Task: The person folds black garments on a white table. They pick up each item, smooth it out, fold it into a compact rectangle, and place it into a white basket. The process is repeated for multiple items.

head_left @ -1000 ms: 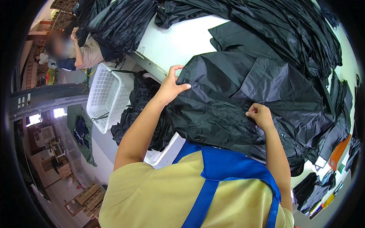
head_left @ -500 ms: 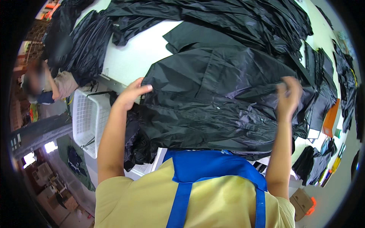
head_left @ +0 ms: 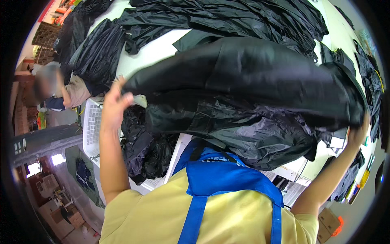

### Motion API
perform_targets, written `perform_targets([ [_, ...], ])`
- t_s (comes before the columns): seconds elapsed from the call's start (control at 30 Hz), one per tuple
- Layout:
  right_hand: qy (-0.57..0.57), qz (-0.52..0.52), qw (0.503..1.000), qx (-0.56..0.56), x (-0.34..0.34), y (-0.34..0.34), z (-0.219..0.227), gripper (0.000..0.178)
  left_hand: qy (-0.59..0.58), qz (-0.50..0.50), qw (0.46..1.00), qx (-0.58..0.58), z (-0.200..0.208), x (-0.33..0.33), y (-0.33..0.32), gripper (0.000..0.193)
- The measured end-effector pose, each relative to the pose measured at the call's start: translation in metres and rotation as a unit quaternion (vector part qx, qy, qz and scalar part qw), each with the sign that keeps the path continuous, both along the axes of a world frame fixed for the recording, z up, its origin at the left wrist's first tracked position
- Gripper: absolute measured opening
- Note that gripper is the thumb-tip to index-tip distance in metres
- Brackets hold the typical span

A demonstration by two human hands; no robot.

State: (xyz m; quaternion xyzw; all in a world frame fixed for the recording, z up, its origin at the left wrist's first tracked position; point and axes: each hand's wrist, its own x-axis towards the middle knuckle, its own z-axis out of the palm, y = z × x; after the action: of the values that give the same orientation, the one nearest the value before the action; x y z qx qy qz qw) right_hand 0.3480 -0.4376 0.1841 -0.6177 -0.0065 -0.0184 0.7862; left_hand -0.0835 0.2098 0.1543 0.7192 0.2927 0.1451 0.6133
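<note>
Left hand (head_left: 115, 105), left of centre: thumb and fingers closed on one end of a black cloth (head_left: 252, 75). Right hand (head_left: 357, 132), right edge of the frame: closed on the opposite end, fingers partly hidden and blurred. The cloth, arched and blurred, spans the centre of the frame between them, above the white tabletop (head_left: 136, 61). Below left, a crumpled dark bundle (head_left: 148, 156). Across the top, heaped black fabric (head_left: 227, 22). Far left, a white basket (head_left: 91, 128) and a seated co-worker (head_left: 76, 91).
</note>
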Motion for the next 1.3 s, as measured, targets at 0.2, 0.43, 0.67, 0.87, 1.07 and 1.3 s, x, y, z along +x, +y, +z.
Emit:
perform_targets([
  [0.2,0.194,0.045,0.975,-0.1,-0.091,-0.069,-0.077,0.049,0.173,-0.15,0.955,-0.19,-0.062,-0.053,-0.023,0.057],
  [0.43,0.225,0.23,0.946,-0.046,-0.103,-0.031,-0.11,0.053,0.197,-0.082,0.961,-0.176,-0.128,0.062,-0.03,0.059],
  [0.67,0.107,0.113,0.987,-0.042,-0.065,-0.057,-0.058,0.052,0.114,-0.107,0.953,-0.259,-0.064,0.125,-0.012,0.046],
  [0.87,0.052,0.088,0.994,-0.038,-0.079,-0.114,0.023,0.037,-0.13,-0.196,0.928,-0.289,0.031,0.087,0.017,0.051],
  [1.07,-0.005,-0.105,0.975,-0.197,-0.101,-0.111,0.075,0.034,-0.091,-0.128,0.977,-0.143,0.076,0.14,0.045,0.029],
  [1.3,-0.097,-0.224,0.929,-0.279,-0.136,-0.106,0.159,0.035,-0.15,-0.205,0.964,-0.078,0.137,0.227,0.074,0.029],
])
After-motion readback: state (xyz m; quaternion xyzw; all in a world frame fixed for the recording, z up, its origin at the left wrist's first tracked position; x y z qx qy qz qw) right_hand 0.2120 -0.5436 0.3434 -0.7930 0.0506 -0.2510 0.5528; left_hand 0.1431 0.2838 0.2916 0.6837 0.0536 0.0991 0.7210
